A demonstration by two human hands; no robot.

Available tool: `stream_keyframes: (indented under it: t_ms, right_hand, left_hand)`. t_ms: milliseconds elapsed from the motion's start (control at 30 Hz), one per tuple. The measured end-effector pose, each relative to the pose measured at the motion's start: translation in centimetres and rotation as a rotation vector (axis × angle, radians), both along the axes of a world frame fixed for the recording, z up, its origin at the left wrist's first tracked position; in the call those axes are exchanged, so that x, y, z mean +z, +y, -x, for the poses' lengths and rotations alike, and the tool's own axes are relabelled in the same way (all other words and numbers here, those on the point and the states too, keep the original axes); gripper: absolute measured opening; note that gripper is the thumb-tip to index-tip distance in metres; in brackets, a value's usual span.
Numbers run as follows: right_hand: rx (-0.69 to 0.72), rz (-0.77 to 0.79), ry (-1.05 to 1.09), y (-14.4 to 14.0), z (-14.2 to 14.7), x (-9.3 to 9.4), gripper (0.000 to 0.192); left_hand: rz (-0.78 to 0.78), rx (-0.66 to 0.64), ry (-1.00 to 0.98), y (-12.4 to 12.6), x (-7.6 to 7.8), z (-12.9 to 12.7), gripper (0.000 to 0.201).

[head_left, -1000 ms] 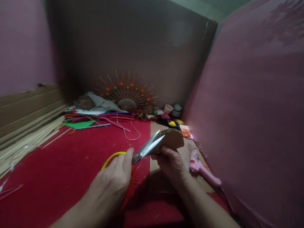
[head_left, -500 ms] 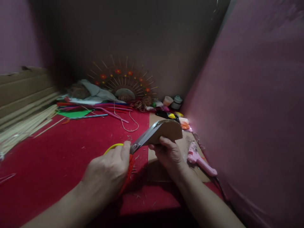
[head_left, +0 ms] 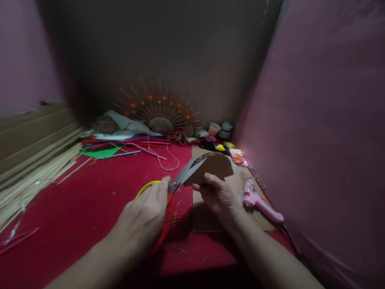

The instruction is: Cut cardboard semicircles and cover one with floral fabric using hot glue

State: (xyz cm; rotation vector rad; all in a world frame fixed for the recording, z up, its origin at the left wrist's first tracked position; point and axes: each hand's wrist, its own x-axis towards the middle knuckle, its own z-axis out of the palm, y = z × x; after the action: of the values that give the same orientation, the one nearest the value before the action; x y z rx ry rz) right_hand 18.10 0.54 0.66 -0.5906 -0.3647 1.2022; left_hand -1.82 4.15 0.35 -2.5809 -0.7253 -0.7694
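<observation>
My left hand (head_left: pixel 147 210) is closed round the handles of a pair of scissors (head_left: pixel 175 184) with one yellow and one red loop. The blades are parted and reach up to the right, at the curved upper edge of a brown half-round cardboard piece (head_left: pixel 215 166). My right hand (head_left: pixel 219 196) pinches that piece at its lower edge, thumb on the near face and fingers beneath. Below it lies a flat cardboard sheet (head_left: pixel 207 218) on the red tabletop (head_left: pixel 99 216). A pink glue gun (head_left: pixel 261 202) rests to the right of my right hand.
Thin pale sticks (head_left: pixel 36 184) lie at the left. Pipe cleaners (head_left: pixel 147 149), green paper (head_left: pixel 102 151) and twine (head_left: pixel 188 132) lie toward the back. A fan-shaped decoration (head_left: pixel 159 106) leans on the back wall. A cup (head_left: pixel 214 129) and a jar (head_left: pixel 225 130) stand near the pink right wall (head_left: pixel 325 120).
The scissor blades have opened wider at the cardboard's curved edge. Both hands keep their holds, and the whole view has shifted slightly.
</observation>
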Motion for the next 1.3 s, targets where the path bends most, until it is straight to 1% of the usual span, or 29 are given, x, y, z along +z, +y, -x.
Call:
stream_keyframes:
  t_ms: [67,200,333,433,500,600,667,733,800,867,967,1000,1033,1100,1167,1233,1300]
  right_hand:
    - [-0.003,0.0,-0.008,0.0,0.1,-0.1,0.022]
    - [-0.026,0.046,0.004,0.0,0.2,0.0,0.023]
    - [-0.021,0.038,-0.013,0.0,0.2,0.2,0.026]
    - [-0.001,0.0,-0.037,0.0,0.3,0.4,0.028]
    - [0.001,-0.005,-0.041,-0.1,0.4,0.5,0.028]
    - [-0.015,0.01,-0.043,-0.1,0.4,0.6,0.028]
    - [-0.021,0.021,-0.05,-0.1,0.4,0.5,0.03]
    - [-0.013,0.025,-0.055,-0.1,0.3,0.3,0.028]
    - [0.003,0.026,-0.055,0.0,0.1,0.0,0.021]
    - [0.013,0.029,-0.049,0.0,0.0,-0.2,0.02]
    - [0.027,0.038,-0.016,0.0,-0.1,-0.3,0.022]
    - [0.03,0.036,-0.001,0.0,-0.1,-0.3,0.023]
    - [0.034,0.033,0.01,0.0,-0.1,-0.2,0.023]
    - [0.041,0.024,0.018,0.0,-0.1,-0.2,0.023]
    - [0.051,0.011,0.022,0.0,-0.1,-0.3,0.025]
    - [0.082,-0.012,0.028,-0.1,-0.3,-0.4,0.026]
    - [0.144,-0.034,0.024,-0.2,-0.4,-0.4,0.027]
  left_hand:
    - [0.026,0.018,0.012,-0.2,-0.2,-0.3,0.045]
    - [0.196,0.061,0.084,-0.4,0.0,-0.6,0.046]
    - [0.252,0.143,0.169,-0.5,0.5,-0.5,0.05]
    - [0.293,0.158,0.223,-0.5,0.8,-0.6,0.051]
    - [0.279,0.197,0.249,-0.6,1.1,-0.6,0.05]
    - [0.205,0.246,0.269,-0.9,1.6,-0.7,0.046]
    - [0.156,0.254,0.271,-1.1,1.9,-0.7,0.042]
    - [0.128,0.249,0.267,-1.2,2.1,-0.6,0.039]
    - [0.133,0.228,0.257,-1.2,2.0,-0.3,0.035]
    - [0.178,0.174,0.235,-1.0,1.6,0.0,0.028]
    - [0.281,0.047,0.142,-0.2,0.9,0.7,0.017]
    - [0.306,0.002,0.087,0.2,0.6,1.0,0.017]
    - [0.326,-0.035,0.025,0.6,0.5,1.2,0.021]
    - [0.348,-0.085,-0.085,1.3,0.3,1.5,0.035]
    - [0.336,-0.115,-0.153,1.6,0.3,1.7,0.046]
    - [0.314,-0.165,-0.147,1.6,0.4,1.8,0.048]
    - [0.319,-0.204,-0.1,1.3,0.7,1.8,0.048]
